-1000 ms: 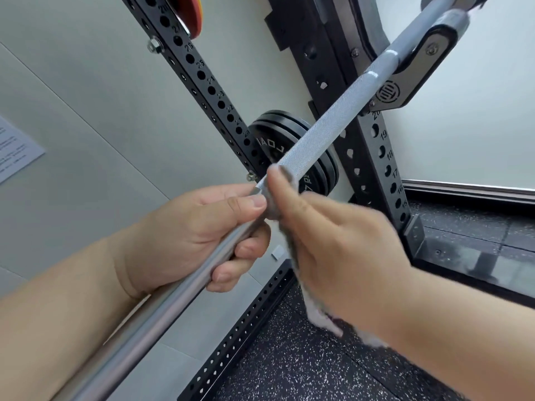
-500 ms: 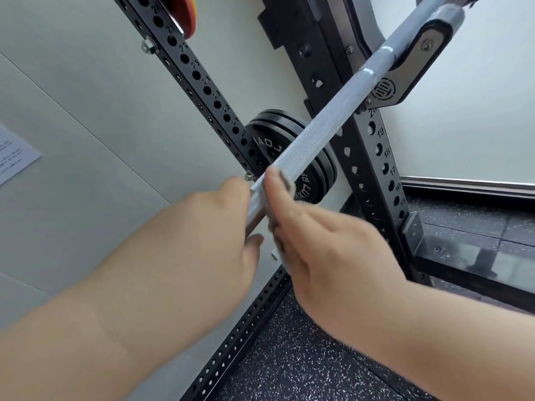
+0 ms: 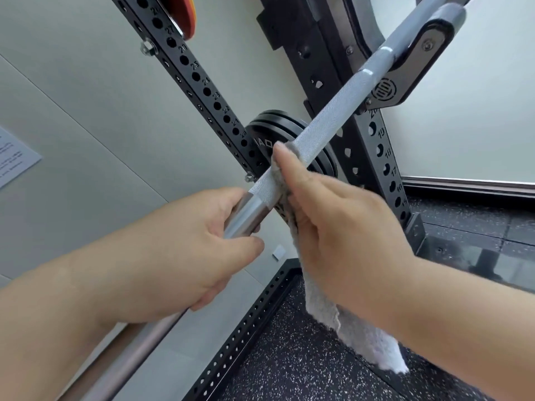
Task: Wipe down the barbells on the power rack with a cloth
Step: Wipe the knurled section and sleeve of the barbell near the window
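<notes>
A silver barbell [image 3: 333, 118] runs diagonally from the lower left up to a J-hook [image 3: 417, 62] on the black power rack [image 3: 373, 146]. My left hand [image 3: 185, 250] is wrapped around the smooth part of the bar, just below where the knurling starts. My right hand [image 3: 341, 227] presses a grey cloth [image 3: 356, 334] around the knurled part right above the left hand. The cloth's loose end hangs down below my right wrist.
Black weight plates [image 3: 260, 131] hang on the rack behind the bar. A second perforated upright [image 3: 185, 65] crosses behind, with a red-orange plate [image 3: 186, 13] at the top. A perforated base rail [image 3: 246, 325] lies on the speckled rubber floor [image 3: 289, 371]. A grey wall is on the left.
My right hand and the cloth have slid a little up the bar onto the knurling. My left hand has turned over the bar and re-gripped the smooth section.
</notes>
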{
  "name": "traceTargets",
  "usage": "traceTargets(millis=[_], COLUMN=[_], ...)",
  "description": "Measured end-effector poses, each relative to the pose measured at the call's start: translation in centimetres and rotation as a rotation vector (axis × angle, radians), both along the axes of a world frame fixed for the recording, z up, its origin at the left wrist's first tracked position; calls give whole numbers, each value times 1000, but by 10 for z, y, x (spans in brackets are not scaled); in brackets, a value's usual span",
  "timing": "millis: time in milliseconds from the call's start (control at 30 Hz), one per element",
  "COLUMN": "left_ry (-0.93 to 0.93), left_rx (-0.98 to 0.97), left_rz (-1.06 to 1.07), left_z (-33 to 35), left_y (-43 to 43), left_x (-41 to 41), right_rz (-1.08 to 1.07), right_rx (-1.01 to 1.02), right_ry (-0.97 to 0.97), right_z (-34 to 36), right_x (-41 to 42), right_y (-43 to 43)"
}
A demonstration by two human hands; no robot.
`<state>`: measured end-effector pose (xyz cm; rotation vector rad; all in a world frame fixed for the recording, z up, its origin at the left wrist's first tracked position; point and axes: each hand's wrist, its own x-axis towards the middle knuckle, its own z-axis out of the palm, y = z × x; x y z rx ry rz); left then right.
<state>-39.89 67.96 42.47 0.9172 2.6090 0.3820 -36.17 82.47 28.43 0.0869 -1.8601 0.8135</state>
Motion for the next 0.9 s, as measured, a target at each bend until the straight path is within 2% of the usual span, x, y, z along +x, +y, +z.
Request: traceTargets(millis=[100,267,400,500,567,667,767,833,900], left_ry=[-53,-249,-381,-542,-588,-454,-181,32,346], left_rx=[53,139,200,245,253,208,107,47,-42], left_rz=[-5,-43,-21,3,11,12,-1,12,-35], left_z=[-1,-2,-4,-4,-4,-4,-4,-3,-3], left_y=[-2,-4,-6,-6,-6,-6,-1,3,5], left_x=[-4,-9,-12,-11,-11,-9,-3,3,10], right_rz=[73,-14,27,-34,-10,38,-59,-32,56], right_rx=[110,-18,136,-13,-4,126,17,-18,61], right_ry=[-18,-9,7,31,10,9,41,11,-5], right_z=[-14,-1,-11,1,1,-13,-2,4,-5], right_x=[9,0,10,-1,-2,6,-2,-2,5], right_y=[-14,4,-10,12,6,-11,12,11,-6])
